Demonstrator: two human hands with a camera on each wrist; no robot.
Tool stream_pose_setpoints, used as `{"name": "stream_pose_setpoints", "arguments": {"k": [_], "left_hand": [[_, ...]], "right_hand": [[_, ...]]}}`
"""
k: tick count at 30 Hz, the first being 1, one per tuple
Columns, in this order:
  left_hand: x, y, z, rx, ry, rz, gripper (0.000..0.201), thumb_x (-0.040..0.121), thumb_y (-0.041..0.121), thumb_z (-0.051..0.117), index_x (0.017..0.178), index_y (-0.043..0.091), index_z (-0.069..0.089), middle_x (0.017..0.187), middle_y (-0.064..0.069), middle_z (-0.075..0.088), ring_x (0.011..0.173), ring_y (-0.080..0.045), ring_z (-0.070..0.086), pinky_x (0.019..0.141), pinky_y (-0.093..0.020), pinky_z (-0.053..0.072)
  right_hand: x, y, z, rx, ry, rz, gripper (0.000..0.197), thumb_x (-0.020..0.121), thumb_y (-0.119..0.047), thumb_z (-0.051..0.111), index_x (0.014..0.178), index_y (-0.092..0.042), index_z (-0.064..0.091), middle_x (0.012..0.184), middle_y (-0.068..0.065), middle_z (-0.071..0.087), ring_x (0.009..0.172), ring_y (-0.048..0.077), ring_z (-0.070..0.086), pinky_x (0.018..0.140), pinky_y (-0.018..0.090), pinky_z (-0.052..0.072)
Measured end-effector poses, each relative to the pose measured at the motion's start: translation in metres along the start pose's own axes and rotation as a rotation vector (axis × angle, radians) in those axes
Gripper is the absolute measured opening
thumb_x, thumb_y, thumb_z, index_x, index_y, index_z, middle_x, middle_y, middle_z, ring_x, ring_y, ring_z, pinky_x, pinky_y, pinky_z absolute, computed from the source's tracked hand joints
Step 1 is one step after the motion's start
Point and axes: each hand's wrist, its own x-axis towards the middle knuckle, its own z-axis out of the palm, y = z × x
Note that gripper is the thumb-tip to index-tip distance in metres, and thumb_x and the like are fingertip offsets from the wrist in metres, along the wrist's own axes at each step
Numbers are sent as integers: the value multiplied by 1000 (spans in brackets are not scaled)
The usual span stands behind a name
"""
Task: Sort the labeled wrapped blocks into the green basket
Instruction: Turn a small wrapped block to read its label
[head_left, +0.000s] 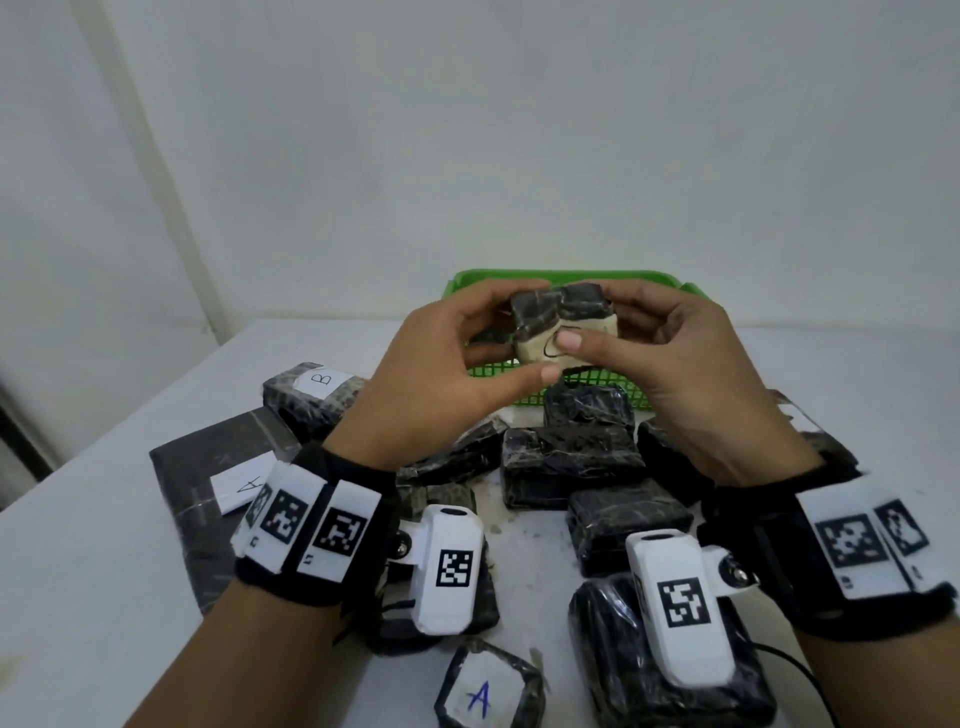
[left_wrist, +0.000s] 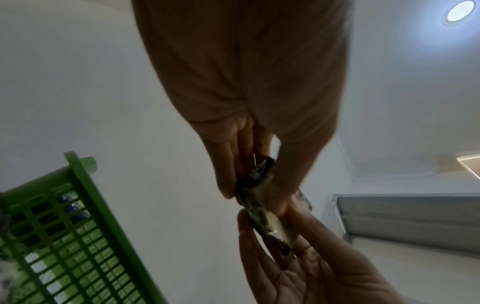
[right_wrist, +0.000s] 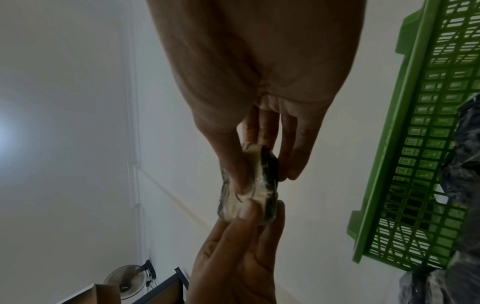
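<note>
Left hand (head_left: 431, 374) and right hand (head_left: 675, 364) pinching wrapped block (head_left: 556, 322), green basket (head_left: 571, 278) behind; wrapped blocks (head_left: 571, 462) below

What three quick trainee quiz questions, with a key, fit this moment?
1. True or false: the held block is gripped by both the left hand and the right hand.
2. What letter is on the label of the block nearest the camera? A) A B) B C) D
3. Fill in: the held block is raised in front of the green ____.

Key: 1 true; 2 A; 3 basket.
</note>
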Motion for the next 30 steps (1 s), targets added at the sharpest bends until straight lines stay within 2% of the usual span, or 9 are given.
{"name": "stream_pose_setpoints", "arguments": {"k": [2, 4, 6, 11, 16, 20, 24, 27, 30], "left_hand": [[0, 0, 1, 30, 61, 26, 51, 81, 6, 83, 129, 13, 65, 121, 1, 72, 115, -15, 69, 100, -40, 57], [0, -1, 0, 35, 89, 52, 46, 81, -1, 81, 124, 11, 67, 118, 0, 73, 114, -15, 69, 100, -39, 57], [-1, 0, -2, 46, 72, 82, 45, 81, -4, 80, 122, 11, 69, 118, 0, 73, 115, -15, 69, 102, -37, 56], [-3, 0, 3, 83, 9, 107, 47, 82, 0, 81, 123, 20, 70, 121, 4, 72, 118, -15, 68, 103, -36, 54], [-3, -1, -1, 80, 52, 94, 40, 82, 1, 81, 117, 17, 72, 115, 4, 74, 113, -15, 70, 102, -36, 55], [-3, -2, 1, 91, 43, 92, 43, 81, -1, 81, 117, 19, 72, 114, 5, 74, 112, -13, 70, 102, -32, 55], [-4, -4, 6, 74, 20, 105, 44, 81, -5, 80, 116, 20, 72, 114, 4, 73, 113, -14, 70, 100, -29, 55], [-4, -5, 8, 85, 23, 104, 42, 81, -4, 80, 116, 18, 72, 114, 3, 74, 112, -15, 70, 99, -30, 56], [-3, -4, 5, 90, 77, 104, 38, 81, -4, 80, 112, 17, 73, 110, 2, 74, 110, -14, 71, 100, -31, 56]], "right_hand": [[0, 1, 0, 0, -43, 50, 56, 68, -23, 91, 119, -9, 74, 113, 8, 80, 109, 26, 76, 97, 40, 60], [1, 2, -1, 48, -88, 138, 61, 70, -33, 93, 122, -9, 72, 117, 9, 78, 111, 25, 75, 94, 42, 61], [0, 1, 0, 73, -117, 192, 62, 73, -40, 86, 122, -5, 71, 117, 11, 78, 110, 25, 76, 89, 40, 62], [-2, 6, 4, 83, -86, 212, 45, 76, -25, 78, 113, 1, 74, 107, 15, 80, 102, 31, 78, 91, 41, 63], [0, 6, -3, 138, -102, 241, 50, 75, -20, 78, 119, 2, 71, 110, 14, 80, 102, 25, 78, 90, 34, 63], [1, 7, -7, 90, -73, 237, 35, 77, -15, 79, 110, -3, 75, 106, 15, 81, 104, 29, 78, 93, 41, 63], [0, 10, -4, 49, -85, 264, 52, 68, -29, 85, 108, 2, 76, 107, 21, 78, 106, 34, 77, 91, 41, 62], [0, 8, -4, 49, -85, 272, 54, 67, -27, 85, 110, 3, 75, 104, 20, 79, 102, 34, 78, 87, 41, 64], [1, 4, -7, 79, -112, 303, 62, 64, -34, 85, 115, 0, 73, 108, 18, 79, 96, 32, 79, 81, 35, 65]]}}
